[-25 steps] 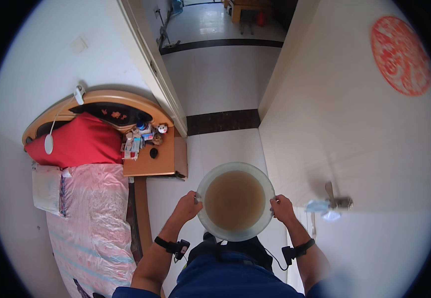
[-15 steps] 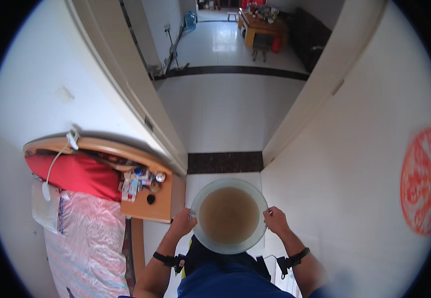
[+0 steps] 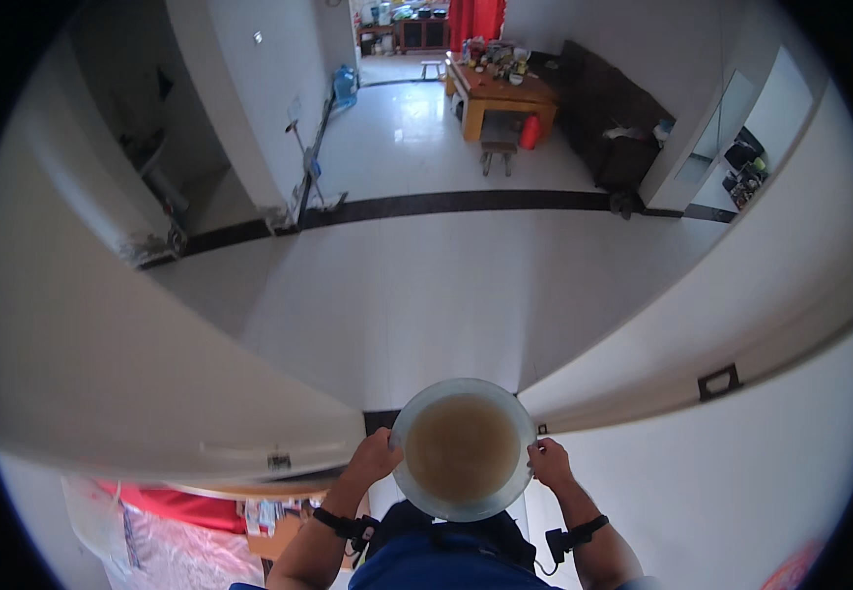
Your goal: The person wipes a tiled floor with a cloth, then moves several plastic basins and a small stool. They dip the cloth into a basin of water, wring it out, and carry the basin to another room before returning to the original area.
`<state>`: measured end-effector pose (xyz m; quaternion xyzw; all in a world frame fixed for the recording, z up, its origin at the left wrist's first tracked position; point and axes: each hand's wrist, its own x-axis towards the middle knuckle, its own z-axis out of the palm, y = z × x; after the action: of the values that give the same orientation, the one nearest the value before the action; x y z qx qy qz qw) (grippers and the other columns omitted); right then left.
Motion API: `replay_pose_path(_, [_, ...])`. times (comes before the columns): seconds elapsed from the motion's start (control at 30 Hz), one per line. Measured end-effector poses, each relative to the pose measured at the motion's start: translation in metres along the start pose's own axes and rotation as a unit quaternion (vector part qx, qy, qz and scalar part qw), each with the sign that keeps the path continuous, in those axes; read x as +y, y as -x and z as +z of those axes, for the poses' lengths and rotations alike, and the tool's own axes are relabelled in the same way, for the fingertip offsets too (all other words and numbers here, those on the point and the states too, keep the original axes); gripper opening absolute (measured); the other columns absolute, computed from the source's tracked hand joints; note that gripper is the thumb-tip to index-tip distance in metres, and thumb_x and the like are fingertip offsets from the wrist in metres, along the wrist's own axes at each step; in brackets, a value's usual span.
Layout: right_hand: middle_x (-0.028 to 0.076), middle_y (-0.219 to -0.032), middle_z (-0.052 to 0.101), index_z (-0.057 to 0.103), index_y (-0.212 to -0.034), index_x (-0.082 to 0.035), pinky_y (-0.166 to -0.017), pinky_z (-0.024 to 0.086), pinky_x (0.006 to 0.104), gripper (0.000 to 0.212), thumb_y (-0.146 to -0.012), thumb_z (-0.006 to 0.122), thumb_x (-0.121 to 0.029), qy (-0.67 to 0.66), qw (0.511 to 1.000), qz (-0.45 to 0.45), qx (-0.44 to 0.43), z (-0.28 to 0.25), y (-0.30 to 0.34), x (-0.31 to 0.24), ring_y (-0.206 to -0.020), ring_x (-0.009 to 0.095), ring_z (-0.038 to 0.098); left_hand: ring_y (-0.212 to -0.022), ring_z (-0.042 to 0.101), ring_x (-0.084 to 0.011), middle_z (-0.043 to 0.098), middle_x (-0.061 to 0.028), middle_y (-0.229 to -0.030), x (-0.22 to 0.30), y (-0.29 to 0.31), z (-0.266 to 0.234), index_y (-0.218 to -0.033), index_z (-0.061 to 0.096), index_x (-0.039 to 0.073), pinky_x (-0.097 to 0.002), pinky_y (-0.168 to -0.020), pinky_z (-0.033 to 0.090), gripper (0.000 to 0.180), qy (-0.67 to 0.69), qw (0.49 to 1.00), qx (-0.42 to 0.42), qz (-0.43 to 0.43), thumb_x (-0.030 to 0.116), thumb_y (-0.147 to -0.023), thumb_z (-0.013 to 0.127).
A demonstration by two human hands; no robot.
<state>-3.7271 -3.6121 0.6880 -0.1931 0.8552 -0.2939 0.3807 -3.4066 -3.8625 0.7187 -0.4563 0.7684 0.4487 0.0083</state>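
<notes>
A round, pale basin (image 3: 407, 475) of cloudy brownish water (image 3: 463, 447) is held level in front of my body. My left hand (image 3: 376, 455) is closed on its left rim, and my right hand (image 3: 549, 463) grips the rim on the opposite side. Both forearms come up from below, each with a black band around it. Beneath the basin, part of a dark threshold strip (image 3: 381, 423) shows at the doorway.
The door frame's sides (image 3: 279, 460) flank me closely. Ahead lies a white tiled floor (image 3: 416, 275) crossed by a dark strip. Farther off stand a wooden table (image 3: 505, 90), a small stool (image 3: 498, 155), a dark sofa (image 3: 593, 108) and a red thermos-like container (image 3: 530, 131). A bed (image 3: 190, 541) is at lower left.
I have moved forward into the doorway with the basin still in both hands. The bed and bedside cabinet have slid back and down, and more of the room ahead shows.
</notes>
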Motion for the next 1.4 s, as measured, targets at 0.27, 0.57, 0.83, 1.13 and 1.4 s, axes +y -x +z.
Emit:
replay_pose_path(0.27, [0.021,-0.089,0.074,0.069,-0.101,0.001,-0.078,0.058,0.046,0.035,-0.091,0.066,-0.032,0.021,0.997,-0.074,0.028,-0.023,-0.198,-0.089,-0.085,0.035,0.074,-0.083,0.071,-0.0337,0.071,-0.0217,-0.091,0.043,-0.201,-0.055,-0.112,0.064,-0.002,-0.043,-0.075,0.056,0.036,-0.032,0.997,0.04,0.052,0.019,-0.083,0.07])
replay_pose_path(0.57, [0.025,-0.102,0.073,0.07,-0.107,-0.001,-0.089,0.055,0.0484,0.04,-0.092,0.064,-0.038,0.041,0.997,-0.056,0.024,-0.08,-0.394,-0.222,-0.1,0.041,0.07,-0.074,0.07,-0.0308,0.067,-0.0164,-0.079,0.124,-0.407,-0.119,-0.11,0.064,-0.005,-0.0409,-0.07,0.056,0.034,-0.027,0.998,0.05,0.039,0.016,-0.084,0.069])
replay_pose_path(0.83, [0.016,-0.086,0.076,0.07,-0.108,-0.001,-0.077,0.058,0.0415,0.038,-0.095,0.064,-0.037,-0.009,0.998,0.007,0.06,-0.137,-0.541,-0.265,-0.081,0.029,0.075,-0.083,0.073,-0.0355,0.072,-0.0225,-0.089,0.218,-0.629,-0.144,-0.109,0.063,-0.006,-0.0434,-0.077,0.058,0.033,-0.054,0.995,-0.015,0.086,0.014,-0.084,0.07])
replay_pose_path(1.13, [0.023,-0.096,0.074,0.07,-0.106,-0.001,-0.087,0.056,0.0485,0.04,-0.093,0.062,-0.039,-0.133,0.972,0.132,0.142,-0.262,-0.666,-0.305,-0.095,0.041,0.072,-0.082,0.072,-0.0385,0.072,-0.0235,-0.088,0.403,-0.863,-0.132,-0.109,0.062,-0.008,-0.0451,-0.078,0.058,0.033,-0.129,0.969,-0.122,0.169,0.012,-0.084,0.07])
replay_pose_path(1.4, [0.023,-0.101,0.074,0.07,-0.106,-0.001,-0.088,0.056,0.0491,0.037,-0.094,0.06,-0.035,-0.103,0.969,0.108,0.196,-0.402,-0.769,-0.262,-0.099,0.042,0.071,-0.084,0.073,-0.0354,0.073,-0.023,-0.09,0.543,-0.991,-0.029,-0.11,0.062,-0.008,-0.0432,-0.078,0.058,0.035,-0.171,0.956,-0.156,0.18,0.014,-0.084,0.069])
